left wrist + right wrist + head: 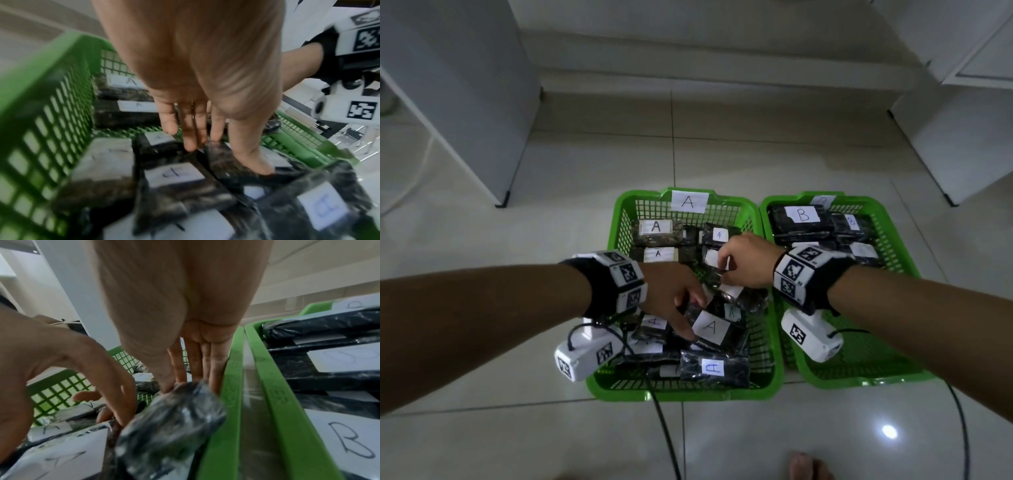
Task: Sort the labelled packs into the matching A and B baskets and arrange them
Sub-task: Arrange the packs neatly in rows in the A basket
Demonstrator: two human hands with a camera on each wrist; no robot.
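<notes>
Head view: we see two green baskets side by side on the tiled floor, the A basket (626,219) on the left and the B basket (887,240) on the right. Dark A packs (710,329) lie jumbled in the near half of the left one, with neater ones (655,228) at the far end; B packs (803,216) are stacked in the right one. Our left hand (671,298) pinches a dark pack between thumb and fingers. Our right hand (750,260) curls round another wrapped pack (170,423) by the shared rims.
</notes>
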